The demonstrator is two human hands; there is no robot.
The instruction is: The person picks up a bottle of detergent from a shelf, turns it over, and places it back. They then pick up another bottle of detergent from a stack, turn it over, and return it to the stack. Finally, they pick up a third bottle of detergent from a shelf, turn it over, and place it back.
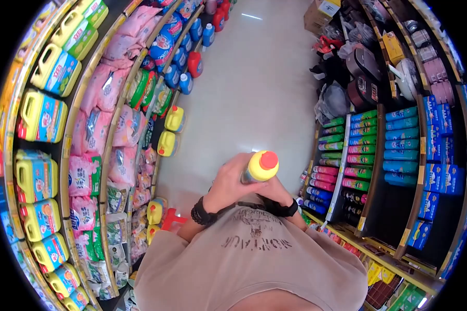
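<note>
A yellow bottle (256, 167) with a red cap is held upright in front of my chest, its cap end toward the camera. My left hand (229, 179) wraps around the bottle from the left, thumb across its near side. On the other side my right hand (276, 193) grips it lower down, with some of its fingers hidden behind the bottle. The bottle's label is mostly turned out of sight.
Shelves on the left carry yellow detergent jugs (45, 116) and pink bags (99, 85). To the right stand shelves of spray cans (359, 147), blue boxes (443, 179) and cookware (366, 65). Yellow bottles (167, 143) stand low at the left. A pale floor (254, 78) runs between.
</note>
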